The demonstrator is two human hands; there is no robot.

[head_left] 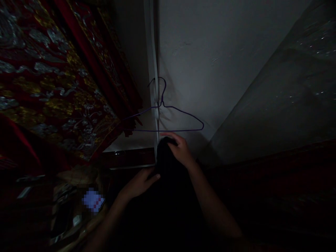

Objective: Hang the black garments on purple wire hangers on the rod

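A dark, limp black cloth (169,164), perhaps a garment, is bunched up in front of me; its shape is mostly lost in the dim light. My right hand (180,149) grips its top end, thumb on the near side and fingers reaching over it. Lower down on the left, my left hand (143,182) holds the cloth's edge, its thumb showing and its other fingers hidden. Just above the right fingertips is a thin purple wire hanger (181,111), with nothing on it, its hook up by a pale cable on the wall.
Red fabric with gold and silver embroidery (52,84) hangs at the left, overlapping the hanger's left end. Behind stands a pale wall (210,45) with a vertical cable (155,52). Clear plastic sheeting (294,91) covers the right. Cluttered items, partly pixelated, lie at lower left.
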